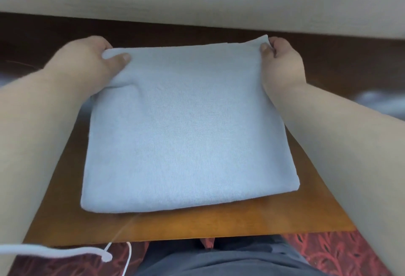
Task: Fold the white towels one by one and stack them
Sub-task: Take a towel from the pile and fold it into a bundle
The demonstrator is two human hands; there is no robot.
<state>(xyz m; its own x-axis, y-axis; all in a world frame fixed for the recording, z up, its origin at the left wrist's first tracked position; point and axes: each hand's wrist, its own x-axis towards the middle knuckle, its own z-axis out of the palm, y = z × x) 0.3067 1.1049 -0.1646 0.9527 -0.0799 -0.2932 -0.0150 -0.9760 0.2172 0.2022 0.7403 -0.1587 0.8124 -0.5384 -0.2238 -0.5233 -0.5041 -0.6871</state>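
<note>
Material: white terry cloth with a fine woven texture, reading pale blue-grey in this light.
Towel: folded into a thick, roughly square pad; the near edge is a rounded fold, and layered edges show at the near right corner.
Towel position: lies flat on the wooden table, covering most of its top, with the far edge toward the beige wall.
Left hand: grasps the far left corner, thumb pressed on top of the cloth, the other fingers curled under it.
Right hand: pinches the far right corner, which is lifted slightly off the surface.
Table: orange-brown wood, bare along the near edge and at the right side.
Markings: no brand, label or writing can be read anywhere on the cloth.
Cord: thin white line hanging near the lower left; its ends are cut off.
Hard to make out: a blurred white strip crosses the lower left corner; pale blurred shapes sit at both side edges.
Floor: red patterned carpet, partly hidden by the person's grey-clad legs.
</note>
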